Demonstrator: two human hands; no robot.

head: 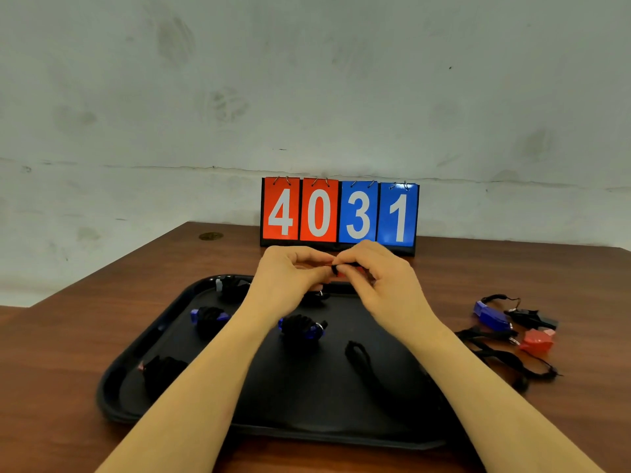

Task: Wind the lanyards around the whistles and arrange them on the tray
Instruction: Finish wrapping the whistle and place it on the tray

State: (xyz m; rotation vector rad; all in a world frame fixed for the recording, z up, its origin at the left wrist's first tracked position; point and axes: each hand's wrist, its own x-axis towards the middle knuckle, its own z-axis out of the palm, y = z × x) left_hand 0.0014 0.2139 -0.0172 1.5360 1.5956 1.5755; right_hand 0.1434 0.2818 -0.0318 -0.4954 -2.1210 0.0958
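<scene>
While pinched between fingertips of left hand (290, 271) and right hand (372, 271) above black plastic tray (112, 387), small red plastic whistle (341, 275): light, slick; black cord lanyard (336, 268) soft, best gripped at body.

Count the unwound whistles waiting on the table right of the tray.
3, clustered together: a blue whistle farthest back-left, a black whistle just right of it, and a red whistle nearest the camera. Their tangled lanyards may hide more.
</scene>
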